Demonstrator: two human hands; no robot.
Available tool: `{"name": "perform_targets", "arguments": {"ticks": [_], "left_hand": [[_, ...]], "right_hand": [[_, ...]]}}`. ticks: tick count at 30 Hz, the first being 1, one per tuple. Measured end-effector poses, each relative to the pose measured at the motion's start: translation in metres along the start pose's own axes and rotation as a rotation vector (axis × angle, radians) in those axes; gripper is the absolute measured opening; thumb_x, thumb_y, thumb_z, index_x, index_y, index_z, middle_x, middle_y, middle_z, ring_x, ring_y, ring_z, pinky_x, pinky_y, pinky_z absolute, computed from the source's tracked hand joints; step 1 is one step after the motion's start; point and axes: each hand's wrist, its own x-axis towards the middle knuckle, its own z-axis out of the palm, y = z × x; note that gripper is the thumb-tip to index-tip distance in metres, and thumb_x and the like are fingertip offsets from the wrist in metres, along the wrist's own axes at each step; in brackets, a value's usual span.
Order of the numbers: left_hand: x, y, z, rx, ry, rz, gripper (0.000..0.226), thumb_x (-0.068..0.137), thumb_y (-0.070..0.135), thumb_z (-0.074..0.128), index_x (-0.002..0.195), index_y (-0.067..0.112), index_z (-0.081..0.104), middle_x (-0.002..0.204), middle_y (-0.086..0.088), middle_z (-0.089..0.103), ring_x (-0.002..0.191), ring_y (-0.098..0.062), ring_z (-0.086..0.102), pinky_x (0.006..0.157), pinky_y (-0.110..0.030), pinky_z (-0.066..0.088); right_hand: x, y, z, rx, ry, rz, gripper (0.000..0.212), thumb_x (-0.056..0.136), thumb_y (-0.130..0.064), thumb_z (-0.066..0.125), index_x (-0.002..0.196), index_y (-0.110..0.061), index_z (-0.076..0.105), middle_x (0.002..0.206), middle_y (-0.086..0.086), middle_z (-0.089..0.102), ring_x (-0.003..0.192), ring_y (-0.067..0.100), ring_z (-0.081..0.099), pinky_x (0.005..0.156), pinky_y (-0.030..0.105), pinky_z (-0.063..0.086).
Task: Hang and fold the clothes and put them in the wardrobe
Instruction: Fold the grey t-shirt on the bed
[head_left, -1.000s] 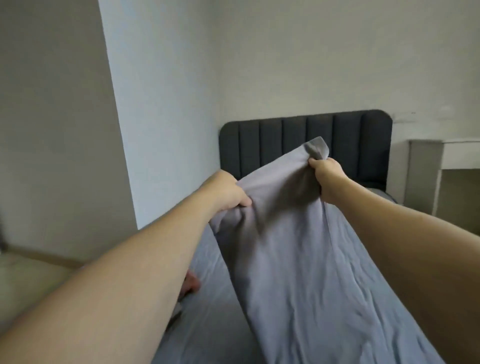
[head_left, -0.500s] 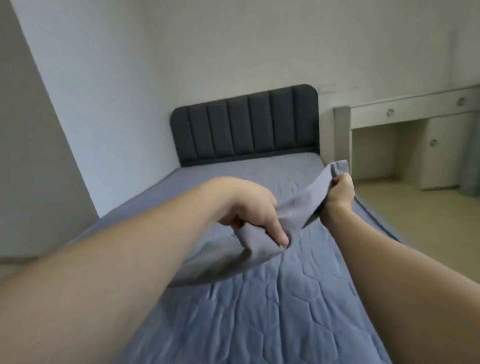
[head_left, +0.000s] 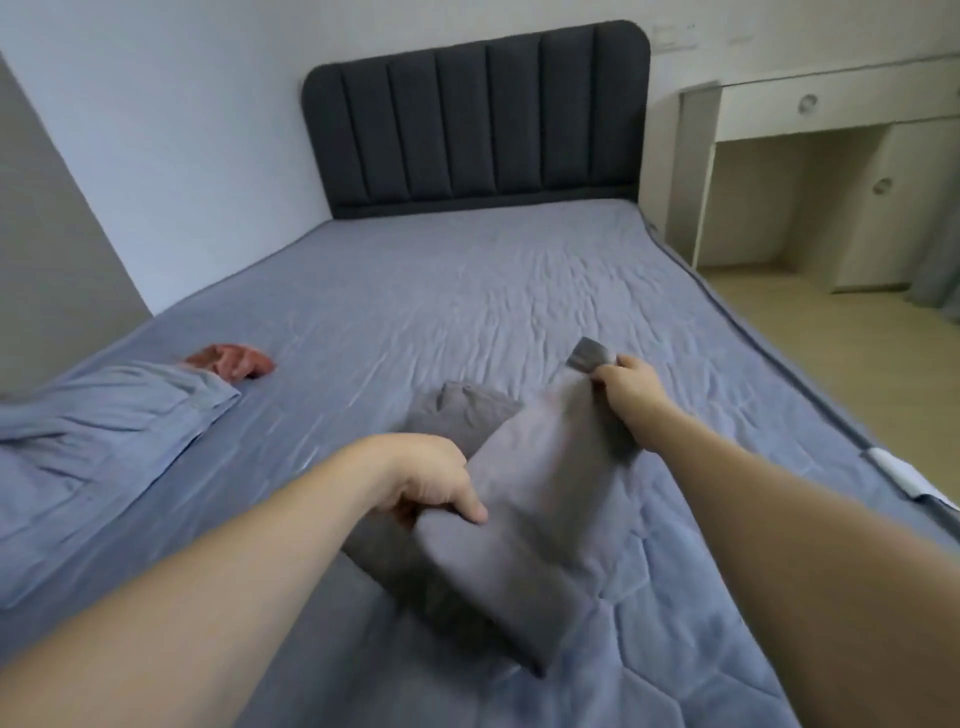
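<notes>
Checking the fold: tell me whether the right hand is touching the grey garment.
Touching. The head view shows the right hand curled round the grey garment, its corner poking out above the fist.

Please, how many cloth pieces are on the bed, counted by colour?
Grey: 1, the grey garment, held by the left hand and the right hand
Light blue: 1, the blue garment
Red: 1, the red cloth
Total: 3

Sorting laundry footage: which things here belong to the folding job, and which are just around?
Job: grey garment, gripped by left hand and right hand; blue garment; red cloth.
Around: bed, headboard, desk.
</notes>
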Motion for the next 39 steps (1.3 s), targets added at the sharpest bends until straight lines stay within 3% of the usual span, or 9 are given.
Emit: {"name": "perform_targets", "arguments": {"ticks": [4, 10, 14, 17, 22, 28, 31, 34, 39], "left_hand": [[0.036, -0.08, -0.047, -0.14, 0.251, -0.074, 0.012, 0.091, 0.011, 0.065, 0.099, 0.002, 0.066, 0.086, -0.017, 0.063, 0.072, -0.029, 0.061, 0.05, -0.029, 0.049], [0.12, -0.172, -0.051, -0.09, 0.611, -0.126, 0.042, 0.095, 0.046, 0.055, 0.097, 0.005, 0.065, 0.109, -0.02, 0.067, 0.104, -0.033, 0.063, 0.079, -0.033, 0.045], [0.147, -0.222, -0.023, -0.306, 0.739, 0.038, 0.057, 0.089, 0.057, 0.057, 0.055, 0.015, 0.04, 0.05, -0.002, 0.051, 0.057, -0.025, 0.056, 0.056, -0.035, 0.034], [0.153, -0.234, -0.02, -0.43, 0.854, 0.203, 0.054, 0.088, 0.058, 0.053, 0.057, 0.019, 0.031, 0.046, 0.01, 0.031, 0.046, -0.009, 0.03, 0.051, -0.036, 0.026], [0.156, -0.23, -0.025, -0.338, 0.95, 0.104, 0.055, 0.093, 0.049, 0.056, 0.056, 0.015, 0.034, 0.041, 0.005, 0.036, 0.045, -0.015, 0.037, 0.049, -0.034, 0.028], [0.119, -0.198, -0.025, -0.083, 1.035, -0.107, 0.025, 0.091, 0.037, 0.061, 0.093, 0.012, 0.055, 0.097, -0.009, 0.061, 0.097, -0.035, 0.058, 0.075, -0.038, 0.042], [0.081, -0.166, 0.002, 0.152, 1.251, 0.29, 0.022, 0.083, 0.027, 0.059, 0.101, 0.015, 0.058, 0.105, -0.009, 0.057, 0.098, -0.036, 0.056, 0.081, -0.047, 0.046], [0.053, -0.126, 0.051, 0.172, 0.869, 0.561, 0.056, 0.089, 0.053, 0.037, 0.135, 0.024, 0.05, 0.144, -0.005, 0.043, 0.133, -0.029, 0.04, 0.108, -0.052, 0.032], [0.042, -0.129, 0.102, 0.579, 0.289, 0.233, 0.089, 0.086, 0.078, 0.021, 0.153, 0.033, -0.014, 0.159, 0.011, -0.027, 0.141, -0.014, -0.037, 0.105, -0.064, -0.025]], "right_hand": [[0.033, -0.022, 0.08, -0.23, -0.124, -0.191, 0.015, 0.093, -0.027, 0.054, 0.09, -0.013, 0.051, 0.079, 0.001, 0.053, 0.071, 0.017, 0.05, 0.057, 0.03, 0.034], [0.08, -0.007, 0.18, -0.516, -0.172, -0.281, 0.028, 0.099, -0.042, 0.044, 0.096, -0.014, 0.044, 0.098, 0.012, 0.058, 0.09, 0.031, 0.055, 0.071, 0.037, 0.038], [0.09, 0.041, 0.211, -0.723, -0.088, -0.291, 0.042, 0.099, -0.055, 0.031, 0.097, -0.016, 0.045, 0.108, 0.018, 0.063, 0.098, 0.037, 0.059, 0.071, 0.04, 0.039], [0.096, 0.041, 0.217, -0.654, 0.074, -0.387, 0.042, 0.099, -0.055, 0.03, 0.083, -0.018, 0.041, 0.097, 0.017, 0.062, 0.094, 0.037, 0.058, 0.067, 0.039, 0.034], [0.102, 0.038, 0.22, -0.706, 0.079, -0.376, 0.045, 0.099, -0.053, 0.03, 0.09, -0.014, 0.051, 0.103, 0.016, 0.062, 0.099, 0.038, 0.056, 0.075, 0.043, 0.04], [0.07, 0.015, 0.203, -0.938, 0.096, -0.412, 0.055, 0.095, -0.052, 0.035, 0.131, -0.012, 0.044, 0.135, 0.015, 0.039, 0.127, 0.037, 0.036, 0.106, 0.05, 0.025], [0.04, 0.018, 0.164, -1.083, 0.008, -0.582, 0.063, 0.089, -0.061, 0.027, 0.14, -0.026, 0.04, 0.151, 0.008, 0.027, 0.139, 0.032, 0.026, 0.112, 0.052, 0.013], [0.012, 0.038, 0.133, -1.216, -0.173, -0.488, 0.068, 0.087, -0.07, 0.011, 0.146, -0.039, 0.023, 0.159, 0.001, 0.014, 0.146, 0.028, 0.012, 0.113, 0.058, -0.001], [-0.007, 0.065, 0.128, -1.172, -0.254, -0.356, 0.067, 0.085, -0.077, 0.006, 0.147, -0.051, 0.008, 0.161, -0.008, 0.007, 0.147, 0.03, 0.007, 0.111, 0.063, 0.003]]}}
